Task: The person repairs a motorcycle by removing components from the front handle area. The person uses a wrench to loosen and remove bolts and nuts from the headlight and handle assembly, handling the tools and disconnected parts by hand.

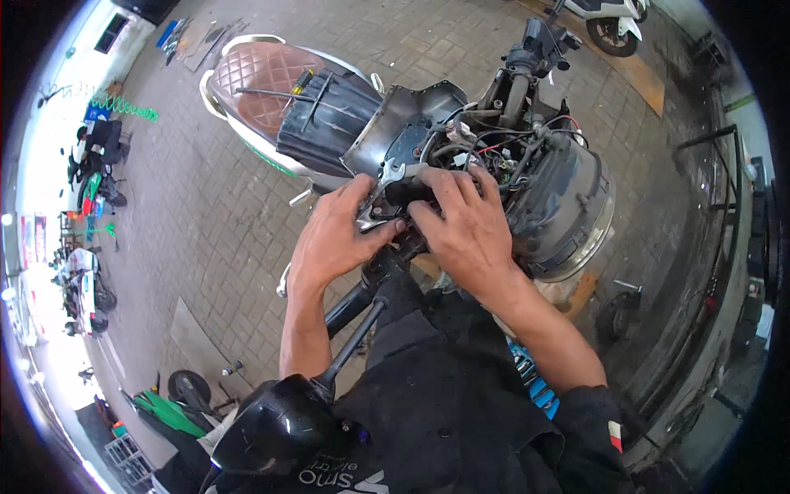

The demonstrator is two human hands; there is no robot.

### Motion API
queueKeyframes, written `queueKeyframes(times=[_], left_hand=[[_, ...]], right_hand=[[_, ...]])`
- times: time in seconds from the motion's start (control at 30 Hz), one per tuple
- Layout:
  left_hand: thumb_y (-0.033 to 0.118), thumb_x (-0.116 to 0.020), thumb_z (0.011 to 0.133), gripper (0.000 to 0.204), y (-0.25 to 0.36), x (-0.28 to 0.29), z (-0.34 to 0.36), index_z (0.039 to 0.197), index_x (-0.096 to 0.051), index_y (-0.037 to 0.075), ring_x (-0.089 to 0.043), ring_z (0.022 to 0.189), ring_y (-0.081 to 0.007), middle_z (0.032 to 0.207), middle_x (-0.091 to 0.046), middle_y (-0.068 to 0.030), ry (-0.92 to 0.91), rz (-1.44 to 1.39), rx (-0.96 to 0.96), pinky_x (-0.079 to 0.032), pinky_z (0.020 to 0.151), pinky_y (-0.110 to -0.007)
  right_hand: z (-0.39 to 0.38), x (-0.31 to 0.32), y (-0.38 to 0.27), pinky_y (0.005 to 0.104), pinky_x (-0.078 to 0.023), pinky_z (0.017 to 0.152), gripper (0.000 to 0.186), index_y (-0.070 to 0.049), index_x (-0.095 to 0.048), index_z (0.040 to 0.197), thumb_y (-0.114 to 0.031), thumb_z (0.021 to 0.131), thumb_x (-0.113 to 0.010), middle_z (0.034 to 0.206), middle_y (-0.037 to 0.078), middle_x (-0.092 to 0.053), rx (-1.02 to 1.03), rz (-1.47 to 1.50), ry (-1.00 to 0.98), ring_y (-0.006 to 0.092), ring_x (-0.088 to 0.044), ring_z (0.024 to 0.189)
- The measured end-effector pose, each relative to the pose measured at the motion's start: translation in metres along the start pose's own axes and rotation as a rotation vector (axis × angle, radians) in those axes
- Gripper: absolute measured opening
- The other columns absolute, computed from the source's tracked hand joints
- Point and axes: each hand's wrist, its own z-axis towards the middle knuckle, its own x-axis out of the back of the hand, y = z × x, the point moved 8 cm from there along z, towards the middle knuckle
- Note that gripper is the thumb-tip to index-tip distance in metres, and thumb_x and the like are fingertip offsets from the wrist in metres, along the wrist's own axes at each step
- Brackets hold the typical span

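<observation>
- Silver metal is seen just left of the frame's centre: an open-ended wrench [393, 173], its jaw pointed up and its shaft slanted down and left.
- By the left hand [336, 239], near the centre, the wrench is held, the shaft lying between bent fingers and thumb with only a narrow gap left.
- By the right hand [471, 230], just right of centre, a black part [403, 194] is touched with curled fingers; whether it is gripped cannot be told, as the fingertips are partly hidden.
- Above and right of the hands, bare wiring [473, 148] is exposed on a partly stripped scooter, beside a round dark housing [559, 206].
- At upper left, a brown quilted seat [255, 74] is partly covered by a black panel [329, 123], on which a yellow-handled screwdriver [303, 82] is laid.
- At lower left, a black mirror [276, 428] is carried on a stem.
- Grey paving [247, 218] is spread beneath; at upper right, a white scooter [613, 20] is parked.
</observation>
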Motion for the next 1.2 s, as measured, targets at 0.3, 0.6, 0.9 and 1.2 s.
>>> queueKeyframes(times=[0.3,0.6,0.9,1.2], left_hand=[[0.023,-0.088,0.076,0.061,-0.022,-0.009,0.0,0.117,-0.051,-0.003,-0.06,0.098,-0.0305,0.103,-0.063,-0.0194,-0.166,-0.31,-0.049,-0.048,0.088,-0.041],[0.025,-0.084,0.083,0.069,-0.01,-0.009,-0.004,0.122,-0.036,-0.006,-0.059,0.108,-0.0304,0.112,-0.058,-0.0261,-0.424,-0.334,0.093,-0.047,0.095,-0.04],[0.032,-0.076,0.089,0.059,0.011,-0.008,0.016,0.114,-0.036,-0.004,-0.062,0.097,-0.0557,0.095,-0.064,-0.0367,-0.242,0.02,-0.144,-0.049,0.081,-0.055],[0.03,-0.073,0.092,0.054,0.016,-0.005,0.015,0.115,-0.038,-0.004,-0.064,0.104,-0.0513,0.105,-0.065,-0.0345,-0.229,0.035,-0.128,-0.049,0.085,-0.052]], right_hand=[[-0.01,-0.007,-0.003,0.0498,-0.032,0.112,0.023,-0.01,-0.071,0.102,-0.016,0.082,-0.062,0.121,0.005,-0.058,0.056,-0.067,-0.025,0.0209,-0.055,0.118],[-0.016,-0.002,-0.006,0.0457,-0.036,0.108,0.022,-0.009,-0.072,0.099,-0.017,0.082,-0.061,0.116,0.003,-0.058,0.119,-0.063,0.047,0.0204,-0.055,0.113],[-0.019,-0.004,-0.004,0.04,-0.044,0.093,0.014,-0.01,-0.071,0.091,-0.016,0.081,-0.062,0.109,0.004,-0.058,0.108,-0.044,0.104,0.0201,-0.058,0.102],[-0.017,-0.005,-0.004,0.0362,-0.046,0.089,0.006,-0.012,-0.066,0.082,-0.016,0.081,-0.062,0.1,0.004,-0.061,0.02,-0.045,0.273,0.018,-0.063,0.092]])
